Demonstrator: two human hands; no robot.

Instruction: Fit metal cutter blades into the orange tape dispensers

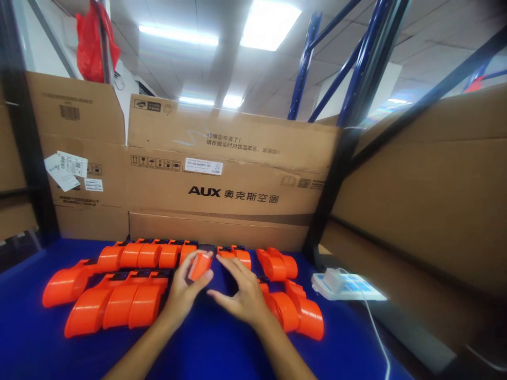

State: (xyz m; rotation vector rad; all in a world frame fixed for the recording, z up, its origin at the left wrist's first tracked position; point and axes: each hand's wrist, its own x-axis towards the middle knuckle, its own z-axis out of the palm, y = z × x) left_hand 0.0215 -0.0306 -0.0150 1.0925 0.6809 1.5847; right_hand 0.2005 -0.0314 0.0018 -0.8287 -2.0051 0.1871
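Observation:
My left hand (186, 282) is closed around a small orange block-like piece (200, 265), its thumb across the front. Close by on the right, my right hand (241, 293) is open, with thumb and fingers apart and nothing visible between them. Both hands are above the blue table surface (214, 343). Orange plastic pieces with rounded, ring-like bodies flank them: a front left group (122, 305), a back left row (146, 255), a back right group (277, 264) and a front right group (297, 311). Many have dark parts on top. A dark flat object (206, 248) shows just behind my left fingertips.
A printed cardboard panel (229, 174) stands along the back edge. Another cardboard sheet (428, 211) walls the right side behind a dark post (332, 184). At the right edge lies a white power strip (356, 287) with a plug and a white cable (374, 332).

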